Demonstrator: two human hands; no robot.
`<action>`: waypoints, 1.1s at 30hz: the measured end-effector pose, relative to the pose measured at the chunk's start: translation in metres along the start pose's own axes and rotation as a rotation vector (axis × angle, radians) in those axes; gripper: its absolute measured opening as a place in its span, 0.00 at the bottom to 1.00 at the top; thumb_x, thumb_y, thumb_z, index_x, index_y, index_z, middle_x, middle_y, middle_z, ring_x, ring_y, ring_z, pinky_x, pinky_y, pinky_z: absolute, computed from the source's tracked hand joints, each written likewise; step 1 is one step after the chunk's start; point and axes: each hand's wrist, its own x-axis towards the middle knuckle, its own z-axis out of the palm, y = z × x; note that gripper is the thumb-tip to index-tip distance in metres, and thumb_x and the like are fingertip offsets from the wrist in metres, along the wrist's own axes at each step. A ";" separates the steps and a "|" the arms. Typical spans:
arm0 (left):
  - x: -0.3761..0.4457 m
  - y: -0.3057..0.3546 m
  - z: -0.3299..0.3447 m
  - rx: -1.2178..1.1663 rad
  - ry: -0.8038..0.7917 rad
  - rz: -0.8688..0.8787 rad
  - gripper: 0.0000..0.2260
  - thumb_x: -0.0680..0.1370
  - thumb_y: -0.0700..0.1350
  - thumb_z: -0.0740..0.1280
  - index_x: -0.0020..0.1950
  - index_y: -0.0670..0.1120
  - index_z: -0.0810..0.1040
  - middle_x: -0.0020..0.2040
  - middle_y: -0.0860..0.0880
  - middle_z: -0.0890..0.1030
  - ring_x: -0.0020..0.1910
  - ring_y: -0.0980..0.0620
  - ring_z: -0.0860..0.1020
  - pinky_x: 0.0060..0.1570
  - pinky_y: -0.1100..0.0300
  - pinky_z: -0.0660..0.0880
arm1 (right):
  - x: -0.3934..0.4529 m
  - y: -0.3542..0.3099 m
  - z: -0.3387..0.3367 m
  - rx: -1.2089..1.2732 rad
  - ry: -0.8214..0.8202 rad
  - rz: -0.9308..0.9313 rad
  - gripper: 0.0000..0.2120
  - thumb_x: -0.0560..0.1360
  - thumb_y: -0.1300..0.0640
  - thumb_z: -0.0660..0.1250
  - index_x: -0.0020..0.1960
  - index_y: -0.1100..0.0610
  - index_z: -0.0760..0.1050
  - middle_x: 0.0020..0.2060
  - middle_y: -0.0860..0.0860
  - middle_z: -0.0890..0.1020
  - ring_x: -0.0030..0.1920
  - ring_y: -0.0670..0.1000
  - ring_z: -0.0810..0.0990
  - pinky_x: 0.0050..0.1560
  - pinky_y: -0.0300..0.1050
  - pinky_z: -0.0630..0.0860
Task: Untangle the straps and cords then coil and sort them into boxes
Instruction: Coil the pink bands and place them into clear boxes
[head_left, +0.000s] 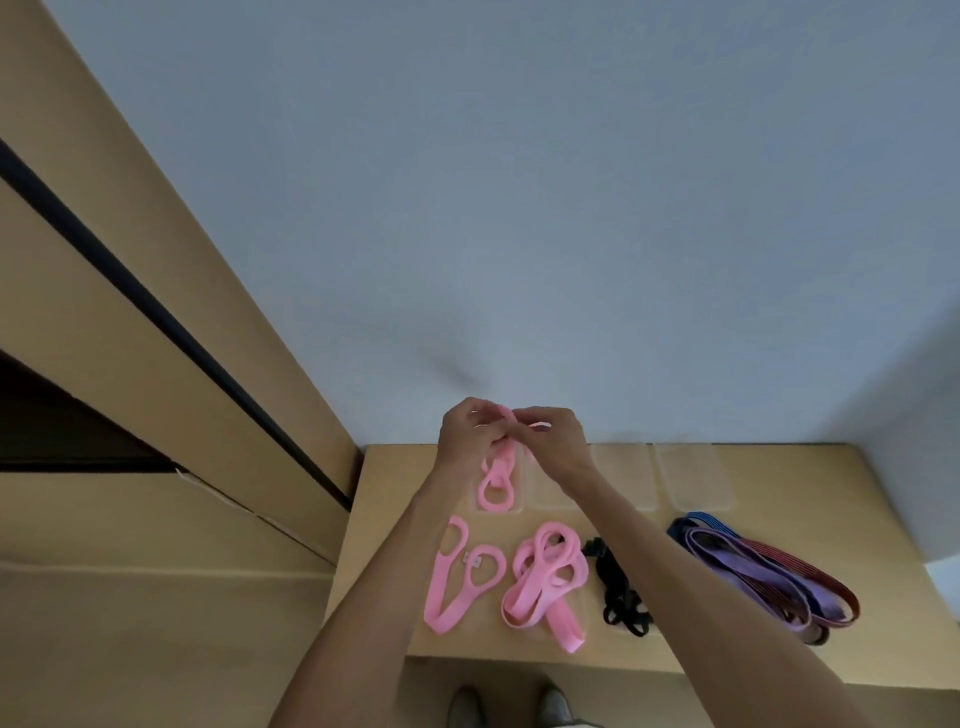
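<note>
Both hands raised over desk (857, 519): left hand (467, 436) and right hand (556, 441) fingers pinching pink strap (498, 483), loops dangling.

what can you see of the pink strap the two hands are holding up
The pink flat woven strap looks like soft fabric webbing, and it is twisted into hanging loops. Its top is pinched between the left hand and the right hand, fingers curled round it, raised above the tan wooden tabletop. The lower loops dangle in front of a clear plastic box at the table's far edge; whether they touch it is unclear.
</note>
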 end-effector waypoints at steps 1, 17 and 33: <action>0.000 0.000 0.002 0.022 0.022 -0.001 0.07 0.72 0.34 0.74 0.47 0.41 0.79 0.42 0.44 0.85 0.40 0.46 0.85 0.35 0.60 0.78 | 0.000 -0.001 0.001 -0.027 0.036 -0.026 0.07 0.76 0.50 0.72 0.46 0.52 0.87 0.36 0.44 0.86 0.37 0.42 0.83 0.42 0.37 0.76; 0.001 0.038 -0.036 -0.197 0.241 -0.101 0.15 0.67 0.28 0.54 0.37 0.40 0.77 0.29 0.45 0.74 0.24 0.52 0.68 0.24 0.63 0.64 | 0.018 -0.021 0.020 0.057 0.296 0.176 0.10 0.81 0.63 0.55 0.53 0.61 0.75 0.42 0.54 0.80 0.39 0.51 0.78 0.40 0.44 0.76; -0.001 -0.019 -0.082 0.509 -0.278 0.316 0.15 0.73 0.46 0.70 0.60 0.50 0.82 0.51 0.53 0.85 0.48 0.54 0.82 0.49 0.58 0.79 | 0.010 -0.050 0.072 0.357 0.099 0.258 0.07 0.80 0.66 0.62 0.45 0.67 0.75 0.33 0.66 0.81 0.39 0.60 0.86 0.43 0.53 0.84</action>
